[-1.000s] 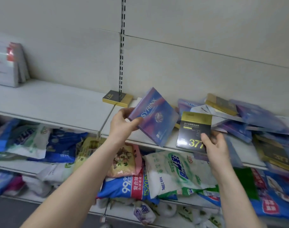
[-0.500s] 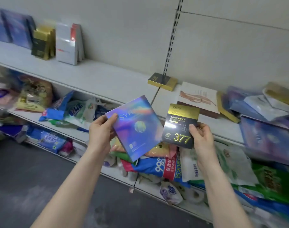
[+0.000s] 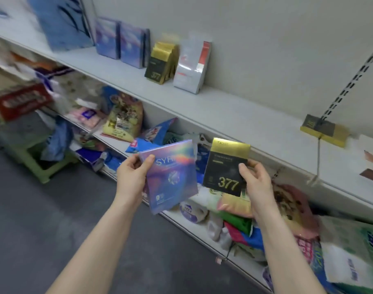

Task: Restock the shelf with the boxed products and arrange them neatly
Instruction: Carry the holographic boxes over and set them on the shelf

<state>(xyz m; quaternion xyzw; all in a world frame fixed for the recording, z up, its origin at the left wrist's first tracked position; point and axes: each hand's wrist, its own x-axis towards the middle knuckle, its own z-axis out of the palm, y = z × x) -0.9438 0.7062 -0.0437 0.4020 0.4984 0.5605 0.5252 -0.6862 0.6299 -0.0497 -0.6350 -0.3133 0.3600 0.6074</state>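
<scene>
White shop shelf point(image 3: 234, 115) behind, left hand point(image 3: 131, 177) fingers gripping holographic box point(image 3: 173, 179), right hand point(image 3: 256, 181) fingers gripping black-gold box point(image 3: 223, 166).

Even, soft indoor light, shadows faint. Heavy motion blur at left edge and top-left; centre only moderately sharp. Wide-angle bends the shelf point(image 3: 234, 124). Iridescent glare on the holographic box point(image 3: 173, 177).
</scene>
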